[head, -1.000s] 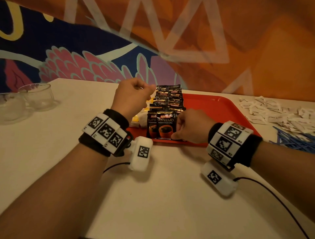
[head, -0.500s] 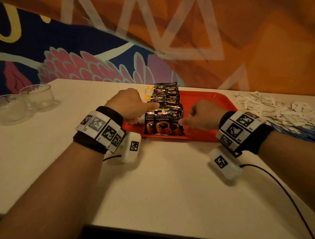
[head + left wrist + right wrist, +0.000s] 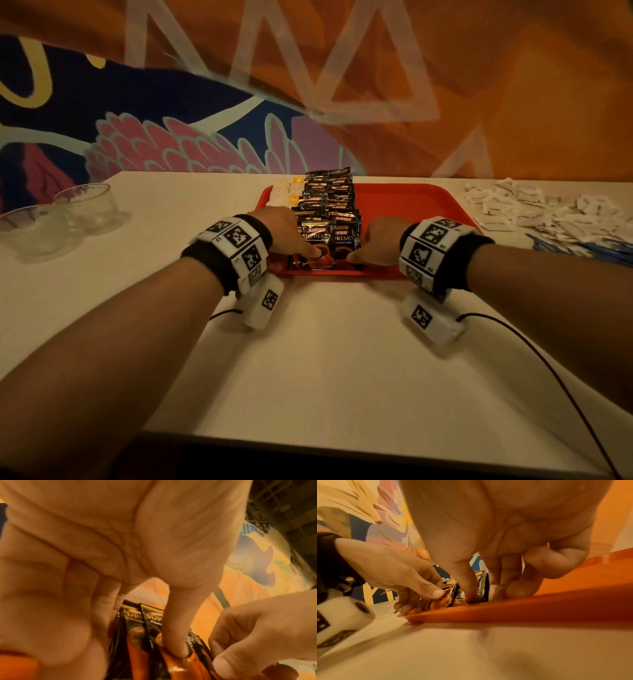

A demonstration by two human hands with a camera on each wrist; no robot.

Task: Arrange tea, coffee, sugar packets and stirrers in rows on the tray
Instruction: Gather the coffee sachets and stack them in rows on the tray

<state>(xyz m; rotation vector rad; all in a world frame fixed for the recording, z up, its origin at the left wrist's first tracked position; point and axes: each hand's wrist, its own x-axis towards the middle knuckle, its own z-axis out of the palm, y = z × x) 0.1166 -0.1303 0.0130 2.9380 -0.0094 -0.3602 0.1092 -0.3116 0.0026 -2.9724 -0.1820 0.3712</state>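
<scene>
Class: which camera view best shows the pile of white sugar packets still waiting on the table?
The head view: the sugar packets lie scattered on the table, right of the red tray. Neither wrist view shows them; hands and coffee packets fill both.

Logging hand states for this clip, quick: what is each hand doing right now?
Left hand: pinching the front coffee sachets at the tray's near edge.
Right hand: thumb and fingers pinching the same front sachets from the other side.

Front coffee sachets: "KOPIKO", "SUPREMO" in gold on black
Rear coffee sachets: "KOPIKO", partly legible
Wristband markers: square black-and-white codes, no readable letters
</scene>
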